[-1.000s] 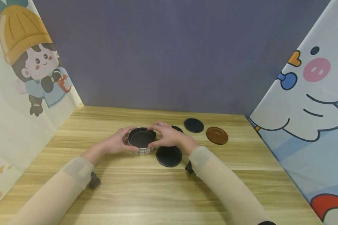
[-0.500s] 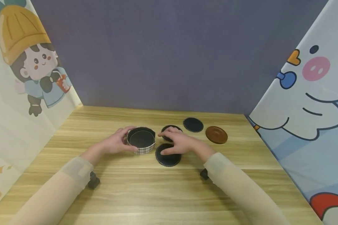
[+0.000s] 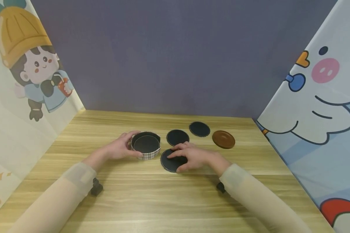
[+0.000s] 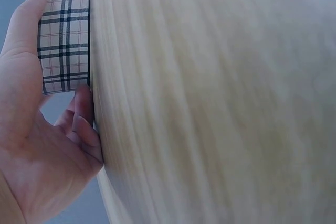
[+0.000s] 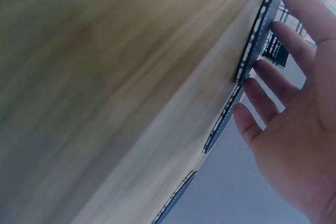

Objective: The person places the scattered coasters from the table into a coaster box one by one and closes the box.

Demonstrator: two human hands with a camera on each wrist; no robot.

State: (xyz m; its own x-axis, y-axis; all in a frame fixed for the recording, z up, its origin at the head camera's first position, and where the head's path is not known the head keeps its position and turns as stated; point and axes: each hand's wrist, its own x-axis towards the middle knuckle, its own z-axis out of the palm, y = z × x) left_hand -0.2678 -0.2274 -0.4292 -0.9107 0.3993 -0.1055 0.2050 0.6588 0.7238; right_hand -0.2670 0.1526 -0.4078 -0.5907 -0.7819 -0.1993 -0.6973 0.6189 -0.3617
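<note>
Plaid round box [image 3: 149, 156] on bench [image 3: 140, 197], gripped by left hand [image 3: 122, 148], thumb opposite fingers. Right hand [image 3: 194, 157]: fingers spread over black near disc [image 3: 169, 163]. Beyond: black middle disc [image 3: 177, 137], black far disc [image 3: 199, 129], brown saucer [image 3: 223, 139].

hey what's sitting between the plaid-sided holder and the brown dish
In the head view, a round black coaster lies between the plaid-sided holder and the brown dish, then bare tabletop. The right hand overlaps its near edge.
</note>
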